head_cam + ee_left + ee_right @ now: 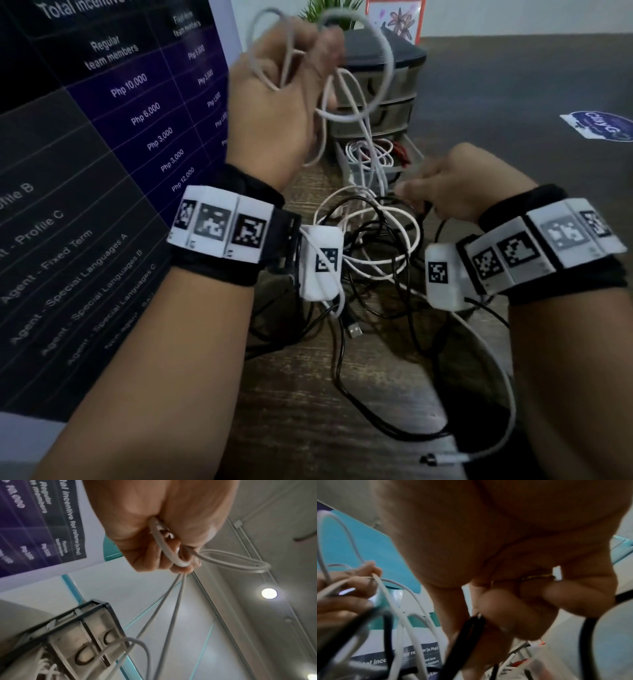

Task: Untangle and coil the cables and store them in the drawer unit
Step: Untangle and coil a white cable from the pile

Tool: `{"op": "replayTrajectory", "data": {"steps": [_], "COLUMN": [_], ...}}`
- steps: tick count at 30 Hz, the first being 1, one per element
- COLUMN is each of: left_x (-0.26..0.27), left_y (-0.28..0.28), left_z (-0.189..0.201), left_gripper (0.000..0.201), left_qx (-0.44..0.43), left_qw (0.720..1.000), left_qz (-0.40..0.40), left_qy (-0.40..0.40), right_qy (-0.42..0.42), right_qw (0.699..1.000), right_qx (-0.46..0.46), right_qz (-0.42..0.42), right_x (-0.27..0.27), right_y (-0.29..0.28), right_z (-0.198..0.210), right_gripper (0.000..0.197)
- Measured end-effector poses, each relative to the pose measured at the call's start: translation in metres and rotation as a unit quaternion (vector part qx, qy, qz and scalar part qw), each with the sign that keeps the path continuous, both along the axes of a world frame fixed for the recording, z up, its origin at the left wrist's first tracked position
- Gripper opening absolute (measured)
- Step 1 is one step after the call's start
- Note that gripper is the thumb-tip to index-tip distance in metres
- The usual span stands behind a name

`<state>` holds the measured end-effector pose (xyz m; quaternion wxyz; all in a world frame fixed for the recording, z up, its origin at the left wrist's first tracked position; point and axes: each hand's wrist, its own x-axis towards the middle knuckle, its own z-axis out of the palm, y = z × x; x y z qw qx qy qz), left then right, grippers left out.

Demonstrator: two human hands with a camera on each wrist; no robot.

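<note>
My left hand (291, 68) is raised in front of the drawer unit (376, 85) and grips several loops of a white cable (383, 58); the left wrist view shows the white cable (171, 555) bunched in the curled fingers (154, 558). Strands hang from it down to a tangle of black and white cables (370, 246) on the wooden table (308, 394). My right hand (455, 185) is low over the tangle, and its thumb and fingers (513, 608) pinch a black cable (467, 628). The unit's bottom drawer (373, 157) stands open with a coiled white cable inside.
A dark poster with pay figures (102, 137) stands along the left. A plant (335, 10) and a flower picture (397, 17) are behind the unit. A blue and white sticker (599, 125) lies on the table at right. A USB plug (354, 330) lies loose.
</note>
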<state>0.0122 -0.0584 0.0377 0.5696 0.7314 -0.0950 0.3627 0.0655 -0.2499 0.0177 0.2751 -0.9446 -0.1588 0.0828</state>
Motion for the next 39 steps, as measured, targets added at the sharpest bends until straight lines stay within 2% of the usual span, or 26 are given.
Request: {"op": "replayTrajectory", "data": {"steps": [3,5,9,11,13,16,20,22,23,25,27,29,32,36,39], "left_x": [0.002,0.003,-0.002,-0.002,0.001,0.008,0.008,0.006,0.004,0.0,-0.002,0.0,0.003,0.008,0.012], "left_y": [0.003,0.004,-0.003,-0.007,-0.007,-0.005,-0.01,-0.013,-0.014,-0.015,-0.016,-0.018,-0.026,-0.034,-0.031], "left_z": [0.003,0.003,0.008,0.007,0.003,-0.005,-0.005,-0.005,-0.004,-0.002,-0.001,-0.003,-0.013,-0.03,-0.042], "left_gripper": [0.018,0.019,0.02,0.025,0.032,0.043,0.046,0.044,0.043,0.038,0.026,0.028,0.042,0.045,0.061], "left_qx": [-0.099,-0.171,-0.289,-0.329,-0.351,-0.362,-0.356,-0.353,-0.348,-0.305,-0.221,-0.124,-0.013,0.116,0.182], "left_qw": [0.993,0.982,0.95,0.937,0.932,0.927,0.923,0.921,0.922,0.937,0.961,0.975,0.968,0.922,0.905], "left_qz": [0.038,0.005,-0.077,-0.098,-0.092,-0.082,-0.109,-0.125,-0.131,-0.126,-0.095,-0.075,-0.106,-0.206,-0.203], "left_qy": [-0.052,-0.074,-0.087,-0.067,-0.014,0.059,0.097,0.109,0.111,0.117,0.134,0.167,0.228,0.305,0.327], "right_qy": [-0.011,-0.007,-0.001,0.003,-0.007,-0.025,-0.026,0.005,0.007,-0.024,-0.067,-0.102,-0.122,-0.138,-0.181], "right_qw": [0.999,0.998,0.996,0.996,0.996,0.998,0.991,0.985,0.985,0.986,0.98,0.971,0.961,0.947,0.942], "right_qx": [-0.044,-0.055,-0.077,-0.063,-0.059,-0.049,0.096,0.132,0.133,0.145,0.185,0.218,0.249,0.286,0.279], "right_qz": [-0.01,-0.025,-0.05,-0.067,-0.066,-0.008,0.088,0.112,0.112,0.075,0.02,0.004,0.028,0.047,0.041], "right_x": [0.002,0.005,0.012,0.015,0.015,0.011,0.0,-0.004,-0.003,0.0,0.004,0.005,0.003,0.003,0.008], "right_y": [0.0,0.001,-0.001,-0.004,-0.008,-0.01,0.0,0.008,0.011,0.012,0.007,0.002,0.0,0.004,0.002], "right_z": [-0.001,-0.003,-0.008,-0.008,-0.009,-0.004,0.006,0.003,0.0,-0.002,0.0,0.005,0.009,0.009,0.01], "right_gripper": [0.026,0.022,0.031,0.032,0.03,0.009,0.069,0.082,0.076,0.047,0.019,0.004,0.015,0.014,0.024]}}
